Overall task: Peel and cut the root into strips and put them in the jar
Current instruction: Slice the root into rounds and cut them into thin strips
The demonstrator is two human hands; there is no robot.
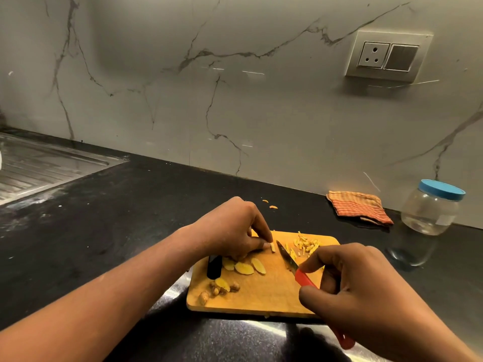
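A wooden cutting board point(264, 296) lies on the black counter. My left hand point(232, 229) pinches a small yellow root piece point(272, 247) against the board. My right hand point(358, 291) grips a red-handled knife point(287, 258), its blade tip just right of that piece. Cut yellow strips point(305, 244) are piled at the board's far right. Several peeled slices point(244, 267) lie mid-board, with brown peel scraps point(219, 290) nearer me. A clear jar point(430, 210) with a blue lid on stands on the counter to the right.
A black object point(214, 266) lies at the board's left edge. A folded orange cloth point(359, 206) sits by the wall left of the jar. A steel sink drainboard point(39, 165) is at far left. Two small scraps point(270, 204) lie behind the board.
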